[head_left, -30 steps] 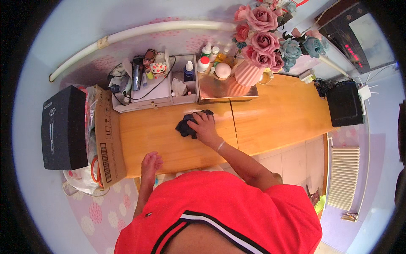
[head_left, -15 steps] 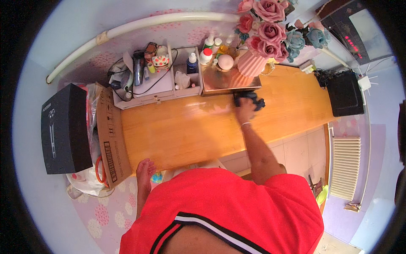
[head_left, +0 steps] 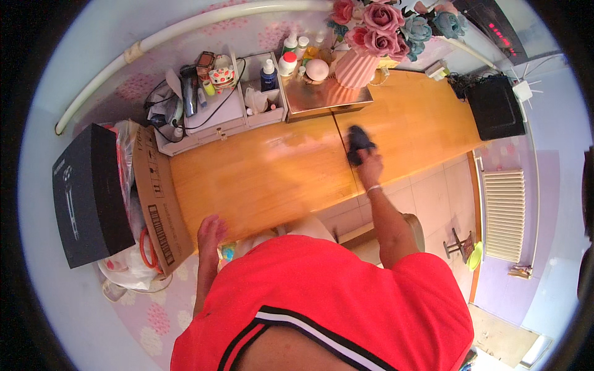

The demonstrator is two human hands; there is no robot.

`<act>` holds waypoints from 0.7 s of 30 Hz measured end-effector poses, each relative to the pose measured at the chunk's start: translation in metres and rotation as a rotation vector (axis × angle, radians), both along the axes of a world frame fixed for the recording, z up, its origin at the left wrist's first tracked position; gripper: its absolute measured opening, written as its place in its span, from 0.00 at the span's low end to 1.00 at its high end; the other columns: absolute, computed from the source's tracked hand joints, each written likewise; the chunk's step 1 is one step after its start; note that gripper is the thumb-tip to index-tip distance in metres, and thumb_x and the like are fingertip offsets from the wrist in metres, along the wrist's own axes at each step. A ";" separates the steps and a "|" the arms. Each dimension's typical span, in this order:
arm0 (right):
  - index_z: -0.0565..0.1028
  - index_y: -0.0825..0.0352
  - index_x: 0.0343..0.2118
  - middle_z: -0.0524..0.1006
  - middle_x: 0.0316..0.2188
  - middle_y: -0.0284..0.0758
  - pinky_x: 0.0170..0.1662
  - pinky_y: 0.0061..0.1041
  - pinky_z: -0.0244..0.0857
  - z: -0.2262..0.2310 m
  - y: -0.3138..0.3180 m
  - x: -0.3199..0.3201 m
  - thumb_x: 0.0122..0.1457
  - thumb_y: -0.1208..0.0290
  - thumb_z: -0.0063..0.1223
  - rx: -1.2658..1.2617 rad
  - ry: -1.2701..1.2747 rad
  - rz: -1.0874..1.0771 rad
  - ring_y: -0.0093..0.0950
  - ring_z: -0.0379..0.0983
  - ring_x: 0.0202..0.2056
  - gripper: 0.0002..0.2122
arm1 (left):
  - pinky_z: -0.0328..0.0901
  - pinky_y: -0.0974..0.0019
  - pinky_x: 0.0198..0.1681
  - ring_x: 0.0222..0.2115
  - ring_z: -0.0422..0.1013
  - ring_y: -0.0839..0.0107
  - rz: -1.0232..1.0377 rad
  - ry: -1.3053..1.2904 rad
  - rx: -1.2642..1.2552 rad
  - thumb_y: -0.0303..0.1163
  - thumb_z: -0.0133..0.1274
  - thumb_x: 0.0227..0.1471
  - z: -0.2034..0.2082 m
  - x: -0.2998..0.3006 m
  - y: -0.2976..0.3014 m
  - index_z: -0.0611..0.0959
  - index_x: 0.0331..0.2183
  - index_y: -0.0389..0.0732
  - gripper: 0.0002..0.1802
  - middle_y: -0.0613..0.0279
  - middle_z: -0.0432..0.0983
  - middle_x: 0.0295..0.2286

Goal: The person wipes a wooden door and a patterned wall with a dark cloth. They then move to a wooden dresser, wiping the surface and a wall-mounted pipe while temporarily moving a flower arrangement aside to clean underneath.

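Note:
My right hand [head_left: 370, 166] reaches out over the wooden tabletop [head_left: 266, 179] and presses a bunched dark cloth [head_left: 359, 143] on it. The cloth lies across a dark seam in the wood, a little toward me from the shiny tray [head_left: 328, 105]. Motion slightly blurs the cloth. By the table's near left edge, close to the cardboard box, my left hand [head_left: 211, 232] holds nothing. Its fingers are stretched out, somewhat blurred.
A pink vase [head_left: 356, 75] of artificial roses, bottles and a round pink item stand on the tray. Left of it is a white organizer [head_left: 213, 130] with a hair dryer and cords. A cardboard box [head_left: 159, 198] borders the left end; a black device [head_left: 495, 108] occupies the right.
My right hand has drawn the dark cloth from the tray's front edge back toward the table's near side. The whole view has shifted slightly. My left hand stays near the edge.

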State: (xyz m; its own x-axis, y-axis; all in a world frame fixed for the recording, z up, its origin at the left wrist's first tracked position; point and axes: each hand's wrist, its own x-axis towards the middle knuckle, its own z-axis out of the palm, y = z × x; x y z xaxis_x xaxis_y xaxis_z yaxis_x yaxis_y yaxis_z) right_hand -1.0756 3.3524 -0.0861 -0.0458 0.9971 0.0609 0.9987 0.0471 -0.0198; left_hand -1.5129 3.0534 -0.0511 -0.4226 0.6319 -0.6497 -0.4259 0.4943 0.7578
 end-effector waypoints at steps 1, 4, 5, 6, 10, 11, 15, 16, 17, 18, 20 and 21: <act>0.76 0.47 0.46 0.69 0.46 0.38 0.40 0.46 0.69 0.009 0.005 0.009 0.50 0.70 0.57 -0.016 -0.050 -0.194 0.46 0.67 0.46 0.19 | 0.69 0.68 0.39 0.34 0.73 0.72 -0.001 0.001 -0.002 0.38 0.50 0.61 -0.003 -0.001 -0.002 0.77 0.47 0.43 0.15 0.62 0.77 0.38; 0.77 0.49 0.42 0.69 0.45 0.37 0.38 0.47 0.68 -0.007 -0.009 -0.017 0.50 0.68 0.56 0.010 -0.063 -0.146 0.47 0.66 0.44 0.15 | 0.69 0.69 0.38 0.34 0.73 0.73 -0.007 -0.007 -0.004 0.38 0.50 0.61 -0.015 -0.007 -0.011 0.77 0.46 0.43 0.14 0.63 0.77 0.37; 0.77 0.49 0.39 0.69 0.44 0.37 0.36 0.47 0.67 -0.019 -0.026 -0.041 0.50 0.68 0.56 -0.009 -0.045 -0.070 0.46 0.66 0.42 0.12 | 0.69 0.70 0.38 0.34 0.73 0.74 -0.011 -0.015 0.000 0.38 0.50 0.61 -0.019 -0.008 -0.011 0.77 0.46 0.43 0.14 0.64 0.77 0.36; 0.78 0.48 0.38 0.69 0.43 0.37 0.35 0.45 0.65 -0.028 -0.052 -0.072 0.48 0.67 0.57 0.034 -0.010 0.037 0.44 0.65 0.41 0.12 | 0.68 0.70 0.38 0.34 0.72 0.74 -0.034 -0.020 0.026 0.38 0.50 0.61 -0.021 -0.008 -0.011 0.78 0.46 0.43 0.13 0.65 0.76 0.36; 0.78 0.52 0.38 0.70 0.49 0.42 0.43 0.47 0.62 -0.001 -0.158 -0.146 0.50 0.69 0.54 -0.120 0.198 0.840 0.46 0.65 0.47 0.11 | 0.68 0.70 0.37 0.33 0.72 0.76 -0.097 -0.008 0.053 0.38 0.50 0.62 -0.013 -0.003 0.006 0.78 0.44 0.44 0.12 0.67 0.76 0.35; 0.78 0.52 0.38 0.70 0.51 0.43 0.46 0.47 0.62 0.001 -0.163 -0.137 0.50 0.70 0.53 -0.131 0.226 0.877 0.46 0.65 0.48 0.12 | 0.68 0.70 0.37 0.33 0.71 0.76 -0.110 -0.001 0.046 0.38 0.49 0.62 -0.010 0.001 0.013 0.78 0.44 0.44 0.12 0.67 0.76 0.35; 0.78 0.53 0.40 0.67 0.55 0.47 0.54 0.45 0.61 -0.006 -0.152 -0.035 0.48 0.72 0.54 -0.090 0.238 0.859 0.49 0.65 0.53 0.14 | 0.68 0.70 0.36 0.33 0.72 0.76 -0.131 -0.074 0.112 0.36 0.49 0.62 -0.034 -0.001 0.021 0.78 0.44 0.43 0.11 0.67 0.76 0.36; 0.78 0.53 0.41 0.68 0.54 0.47 0.54 0.45 0.61 -0.003 -0.144 -0.005 0.47 0.76 0.53 -0.122 0.203 0.700 0.49 0.65 0.53 0.16 | 0.68 0.70 0.36 0.33 0.72 0.76 -0.149 -0.048 0.081 0.36 0.49 0.62 -0.026 0.000 0.026 0.78 0.44 0.43 0.11 0.67 0.76 0.36; 0.78 0.54 0.41 0.69 0.53 0.48 0.53 0.46 0.62 0.001 -0.133 0.023 0.46 0.79 0.53 -0.154 0.163 0.549 0.50 0.65 0.52 0.18 | 0.68 0.70 0.36 0.33 0.72 0.76 -0.159 -0.018 0.055 0.35 0.49 0.62 -0.021 0.001 0.030 0.78 0.44 0.43 0.11 0.67 0.77 0.35; 0.78 0.55 0.42 0.70 0.49 0.47 0.50 0.44 0.65 0.000 -0.124 0.047 0.45 0.82 0.53 -0.052 0.153 0.393 0.50 0.67 0.49 0.20 | 0.68 0.71 0.35 0.32 0.72 0.76 -0.140 -0.026 0.051 0.36 0.50 0.61 -0.022 0.001 0.032 0.78 0.44 0.44 0.11 0.67 0.76 0.34; 0.78 0.55 0.42 0.71 0.42 0.45 0.46 0.44 0.67 0.031 -0.101 0.040 0.42 0.85 0.52 -0.094 0.174 -0.010 0.48 0.68 0.42 0.23 | 0.69 0.71 0.35 0.31 0.73 0.76 -0.071 -0.027 0.047 0.39 0.52 0.60 -0.027 -0.007 0.027 0.78 0.44 0.46 0.12 0.68 0.76 0.33; 0.77 0.56 0.42 0.71 0.42 0.45 0.46 0.44 0.66 0.025 -0.095 0.039 0.42 0.85 0.52 -0.111 0.200 0.000 0.48 0.67 0.42 0.22 | 0.69 0.71 0.35 0.32 0.72 0.76 -0.082 -0.017 0.054 0.37 0.51 0.61 -0.033 -0.010 0.028 0.78 0.44 0.45 0.12 0.68 0.76 0.33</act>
State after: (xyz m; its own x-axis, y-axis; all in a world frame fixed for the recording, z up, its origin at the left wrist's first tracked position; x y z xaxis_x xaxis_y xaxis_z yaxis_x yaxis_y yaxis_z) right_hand -1.0371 3.2575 -0.0613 -0.0438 0.9982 -0.0417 0.9745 0.0334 -0.2221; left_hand -1.5228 3.0811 -0.0839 -0.3573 0.6980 -0.6206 -0.3983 0.4871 0.7772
